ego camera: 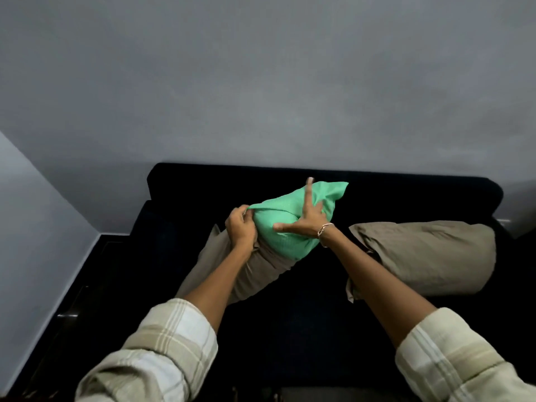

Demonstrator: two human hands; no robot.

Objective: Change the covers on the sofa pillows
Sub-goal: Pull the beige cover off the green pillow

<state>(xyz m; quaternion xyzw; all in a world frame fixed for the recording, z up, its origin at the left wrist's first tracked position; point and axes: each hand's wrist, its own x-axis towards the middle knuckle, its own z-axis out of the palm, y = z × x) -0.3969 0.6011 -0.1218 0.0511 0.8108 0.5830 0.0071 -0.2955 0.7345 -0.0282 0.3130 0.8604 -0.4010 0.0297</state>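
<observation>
A green pillow cover (285, 210) is pulled over the far end of a tan pillow (249, 274) that lies on the dark sofa (377, 192). My left hand (240, 227) grips the left edge of the green cover with curled fingers. My right hand (307, 219) lies spread on the cover's top, index finger straight and thumb out to the left, pressing it down. A thin bracelet sits on the right wrist. The near end of the pillow sticks out bare from the cover.
A second tan pillow (426, 256) lies on the sofa seat to the right. The grey wall (261, 82) rises behind the sofa back. Dark floor (95, 271) runs along the sofa's left side.
</observation>
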